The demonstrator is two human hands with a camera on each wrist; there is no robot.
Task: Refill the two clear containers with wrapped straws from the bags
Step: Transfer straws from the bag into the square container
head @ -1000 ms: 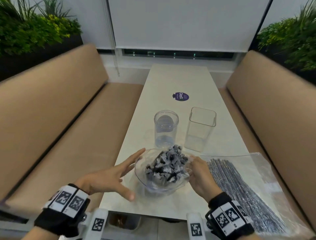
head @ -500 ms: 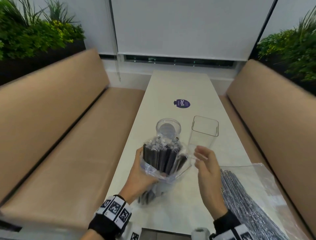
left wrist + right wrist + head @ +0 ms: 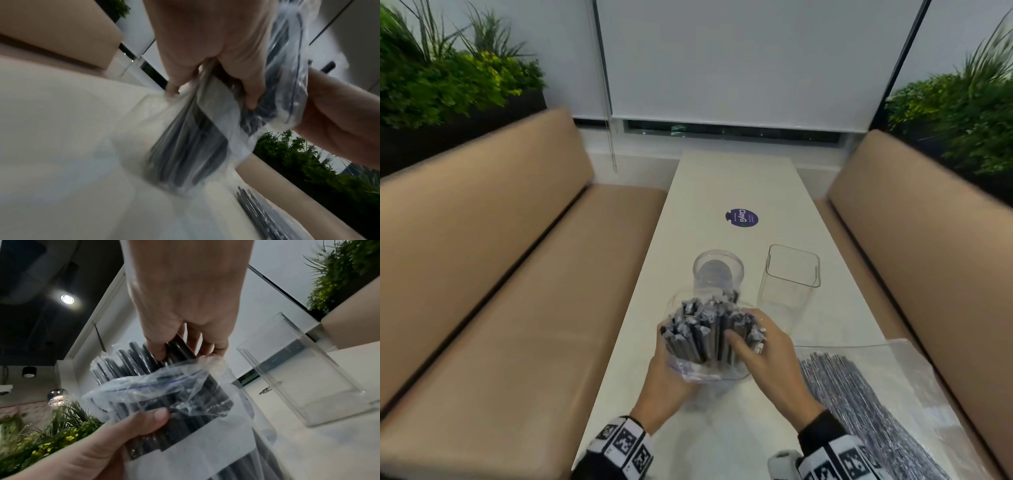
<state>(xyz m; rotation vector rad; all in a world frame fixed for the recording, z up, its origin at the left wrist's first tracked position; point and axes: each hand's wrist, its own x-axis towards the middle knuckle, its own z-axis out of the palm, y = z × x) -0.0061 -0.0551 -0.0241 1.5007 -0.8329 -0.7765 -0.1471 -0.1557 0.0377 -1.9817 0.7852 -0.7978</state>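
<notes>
Over table: left hand [image 3: 664, 380] grips bag [image 3: 185, 426]; right hand [image 3: 767, 356] pinches straws [image 3: 705, 329].

The upright bag [image 3: 709, 371] is thin clear plastic film, glossy and crinkled, with a matt white panel on its side. The straws [image 3: 705, 329] in it wear dark, slightly shiny wrappers with crimped silvery ends. The round container [image 3: 717, 274] and the square container [image 3: 791, 277] are clear, smooth, glossy hard plastic. The table [image 3: 736, 181] is smooth, pale and faintly sheened. The flat bag [image 3: 914, 370] is glossy clear film over silvery wrapped straws. The bench cushions [image 3: 493, 274] look like smooth, matt tan upholstery.
</notes>
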